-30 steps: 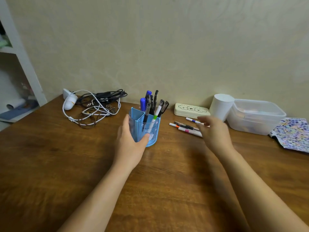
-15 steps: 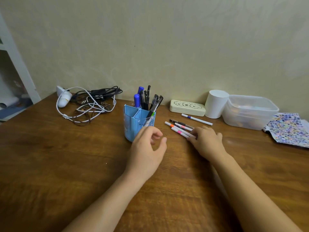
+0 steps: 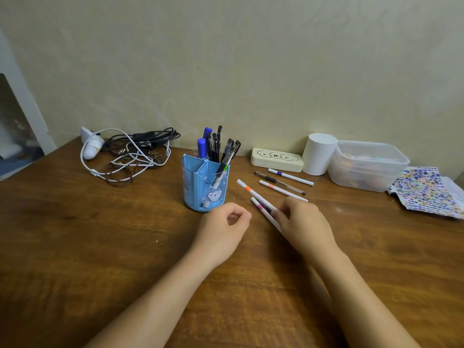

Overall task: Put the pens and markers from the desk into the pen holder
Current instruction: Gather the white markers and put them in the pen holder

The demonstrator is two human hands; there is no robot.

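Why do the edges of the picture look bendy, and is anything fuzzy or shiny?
Head view: the wide-angle lens bows the desk edge and the shelf post at left. Light is soft and dim, without hard shadows or strong glare. The arms near the bottom look a bit fuzzy, while the pen holder and the loose markers are fairly sharp.

Blue pen holder, brown wood-grain desk

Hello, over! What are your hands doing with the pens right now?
Right hand gripping two markers, orange and pink banded. Left hand curled, empty. Three more lie loose beside pen holder. Path clear.
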